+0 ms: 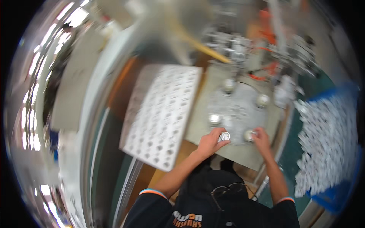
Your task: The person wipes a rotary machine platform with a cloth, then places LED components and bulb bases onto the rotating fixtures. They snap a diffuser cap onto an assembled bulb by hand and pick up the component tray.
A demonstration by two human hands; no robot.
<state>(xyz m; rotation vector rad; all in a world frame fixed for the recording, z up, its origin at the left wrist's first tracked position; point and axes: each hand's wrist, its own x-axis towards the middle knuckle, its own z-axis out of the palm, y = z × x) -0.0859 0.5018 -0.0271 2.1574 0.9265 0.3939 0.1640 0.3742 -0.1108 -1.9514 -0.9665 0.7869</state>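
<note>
- Workshop clutter fills the blurred background of our head view, with machinery and orange parts behind a pale bench [243, 155].
- On the bench lies a round grey fixture plate [237, 110] carrying small round metal parts at its rim (four or so, though blur hides detail).
- Our left hand [211, 142] sits at the plate's near edge, its fingers [221, 133] curled around a small round metal part [225, 136]; the grip looks closed on it.
- Our right hand [261, 137] touches another round part [249, 135] on the plate's near right edge; we cannot tell whether its fingers pinch it or merely rest there.
- A white perforated tray [163, 114] lies tilted to the left, and a blue bin of white pieces [342, 197] stands well apart on the right.
- We judge that good handling here means keeping each part level and squarely over its seat, with light, steady pressure from both hands.
</note>
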